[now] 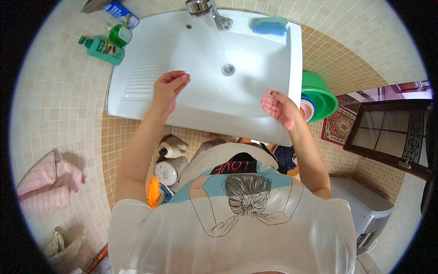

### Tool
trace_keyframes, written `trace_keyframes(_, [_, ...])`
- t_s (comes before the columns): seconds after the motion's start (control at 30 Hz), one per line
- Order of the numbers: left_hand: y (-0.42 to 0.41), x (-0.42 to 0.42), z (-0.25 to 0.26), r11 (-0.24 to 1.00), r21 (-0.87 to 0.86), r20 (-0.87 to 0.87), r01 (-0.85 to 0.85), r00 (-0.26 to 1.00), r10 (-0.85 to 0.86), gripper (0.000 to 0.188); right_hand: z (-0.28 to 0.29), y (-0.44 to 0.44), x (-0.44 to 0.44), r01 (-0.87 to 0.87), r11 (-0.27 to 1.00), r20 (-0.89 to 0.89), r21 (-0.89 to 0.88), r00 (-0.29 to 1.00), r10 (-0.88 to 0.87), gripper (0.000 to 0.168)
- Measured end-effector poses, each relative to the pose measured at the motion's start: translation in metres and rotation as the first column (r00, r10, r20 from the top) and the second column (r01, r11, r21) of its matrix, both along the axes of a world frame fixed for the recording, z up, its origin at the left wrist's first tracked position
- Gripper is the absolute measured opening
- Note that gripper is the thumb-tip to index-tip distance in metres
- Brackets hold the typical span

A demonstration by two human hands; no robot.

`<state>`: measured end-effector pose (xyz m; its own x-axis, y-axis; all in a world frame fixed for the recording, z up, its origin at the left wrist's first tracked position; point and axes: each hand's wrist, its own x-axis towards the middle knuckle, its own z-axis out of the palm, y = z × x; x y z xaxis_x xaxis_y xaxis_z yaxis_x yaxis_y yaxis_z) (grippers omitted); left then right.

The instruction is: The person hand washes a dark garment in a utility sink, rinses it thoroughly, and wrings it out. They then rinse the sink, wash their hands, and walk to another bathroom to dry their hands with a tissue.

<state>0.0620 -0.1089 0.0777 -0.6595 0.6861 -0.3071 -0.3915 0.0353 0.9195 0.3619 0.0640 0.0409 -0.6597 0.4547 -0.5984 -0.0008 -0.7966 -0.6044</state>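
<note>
My left hand (171, 87) hovers over the left part of a white ceramic laundry sink (202, 92), near its ribbed washboard slope (145, 72). Its thumb and fingertips come together, and nothing shows between them. Over the right side of the basin is my right hand (280, 108), palm partly up, fingers spread and wet, holding nothing. Water runs from the chrome faucet (202, 7) at the back rim towards the drain (228, 69). A blue scrubbing brush or sponge (269, 26) lies on the back right corner.
Green pump bottle (104, 50), green soap bottle (120, 35) and blue packet (122, 14) stand at the sink's left. Green plastic basins (320, 94) are beside its right edge. Below sit a beige jug (174, 148) and a white-lidded container (167, 172). Pink striped towel (51, 181) hangs left.
</note>
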Motion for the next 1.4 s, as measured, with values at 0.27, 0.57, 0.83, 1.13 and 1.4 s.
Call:
trace_keyframes(0.27, [0.102, -0.014, -0.020, 0.986, 0.103, 0.143, 0.130, 0.979, -0.144, 0.014, -0.009, -0.017, 0.006, 0.132, 0.991, 0.072, 0.015, 0.989, -0.133, 0.029])
trace_keyframes(0.57, [0.213, -0.042, -0.052, 0.993, -0.094, 0.277, 0.076, 0.960, -0.047, 0.017, -0.028, -0.040, 0.019, 0.318, 0.947, 0.099, -0.039, 0.944, -0.313, 0.027])
trace_keyframes(0.83, [0.223, -0.087, -0.081, 0.660, -0.368, 0.082, 0.655, 0.729, -0.679, 0.039, -0.032, -0.041, 0.018, 0.340, 0.940, 0.074, -0.039, 0.939, -0.337, 0.027])
trace_keyframes(1.13, [0.222, -0.092, -0.062, 0.359, -0.908, -0.418, 0.214, -0.448, -0.791, 0.059, -0.031, -0.035, 0.017, 0.312, 0.946, 0.050, -0.089, 0.950, -0.308, 0.027])
trace_keyframes(1.4, [0.212, -0.087, -0.048, 0.624, -0.466, -0.032, 0.627, 0.693, -0.720, 0.038, -0.034, -0.034, 0.021, 0.254, 0.963, 0.020, -0.095, 0.967, -0.253, 0.028])
